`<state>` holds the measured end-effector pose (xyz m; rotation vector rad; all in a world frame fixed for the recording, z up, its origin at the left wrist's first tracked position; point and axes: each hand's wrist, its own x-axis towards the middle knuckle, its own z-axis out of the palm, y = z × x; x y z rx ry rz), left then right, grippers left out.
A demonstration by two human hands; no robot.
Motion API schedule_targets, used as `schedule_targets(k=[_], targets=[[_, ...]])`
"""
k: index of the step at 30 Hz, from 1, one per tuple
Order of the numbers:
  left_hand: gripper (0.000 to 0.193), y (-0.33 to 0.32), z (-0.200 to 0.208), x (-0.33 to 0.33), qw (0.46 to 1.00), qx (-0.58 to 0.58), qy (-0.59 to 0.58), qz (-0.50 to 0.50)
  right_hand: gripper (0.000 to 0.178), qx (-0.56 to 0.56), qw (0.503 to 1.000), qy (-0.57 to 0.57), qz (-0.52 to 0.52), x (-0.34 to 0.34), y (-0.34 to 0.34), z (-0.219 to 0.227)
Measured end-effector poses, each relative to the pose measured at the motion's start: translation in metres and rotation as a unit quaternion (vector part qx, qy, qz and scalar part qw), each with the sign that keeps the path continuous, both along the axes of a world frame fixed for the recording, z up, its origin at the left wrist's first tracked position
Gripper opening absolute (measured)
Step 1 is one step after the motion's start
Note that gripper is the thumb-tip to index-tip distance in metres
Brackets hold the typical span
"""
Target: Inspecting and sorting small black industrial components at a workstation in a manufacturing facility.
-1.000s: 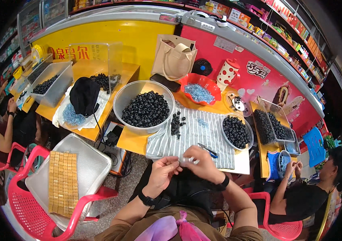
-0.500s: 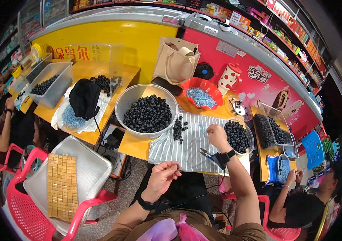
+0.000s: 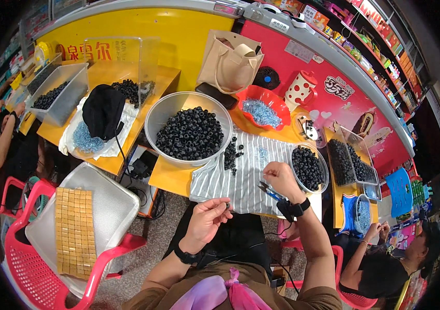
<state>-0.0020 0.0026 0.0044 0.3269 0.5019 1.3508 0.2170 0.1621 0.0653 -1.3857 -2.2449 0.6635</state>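
Observation:
Above my lap, my left hand (image 3: 205, 223) pinches a small dark ring-shaped piece (image 3: 227, 205) between thumb and fingertips. My right hand (image 3: 283, 181) hovers over the striped cloth (image 3: 214, 186) with its fingers closed together; anything in them is too small to make out. Beneath that wrist lie blue-handled pliers (image 3: 269, 191), partly covered by a black device on the wrist. Scattered small clear-blue pieces (image 3: 262, 154) rest on the cloth beyond the hand. A small pile of black rings (image 3: 231, 156) is on the cloth's left part.
A large clear tub (image 3: 150, 135) of black rings stands left of the cloth, a smaller tub (image 3: 326, 175) at its right. Behind are a red dish (image 3: 285, 114) of blue pieces, a beige bag (image 3: 230, 64) and a dotted mug (image 3: 297, 90). Another person (image 3: 380, 268) sits at the right.
The whole view has shifted a little. My right hand has drawn slightly nearer to me, away from the blue pieces, its fingers more curled. My left hand keeps its pinch.

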Motion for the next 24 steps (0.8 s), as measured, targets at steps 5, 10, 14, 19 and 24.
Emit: schedule_targets(k=[5, 10, 14, 19, 24], targets=[[0.022, -0.001, 0.004, 0.002, 0.999, 0.02, -0.035, -0.022, 0.013, 0.027, 0.998, -0.061, 0.023, -0.007, -0.018, -0.002], [0.021, 0.001, 0.006, 0.007, 0.997, 0.051, -0.042, -0.047, 0.007, 0.068, 0.997, 0.011, 0.016, -0.002, -0.016, -0.019], [0.021, -0.001, 0.007, 0.009, 0.996, 0.065, -0.05, -0.043, 0.007, 0.09, 0.994, 0.057, -0.007, -0.012, -0.03, -0.011], [0.024, -0.003, 0.013, 0.014, 0.997, 0.075, -0.007, -0.035, 0.009, 0.131, 0.99, -0.046, 0.01, -0.008, -0.04, -0.013], [0.026, -0.007, 0.019, 0.018, 0.993, 0.098, 0.067, -0.015, 0.007, 0.164, 0.982, -0.077, 0.049, -0.02, -0.032, -0.017]])
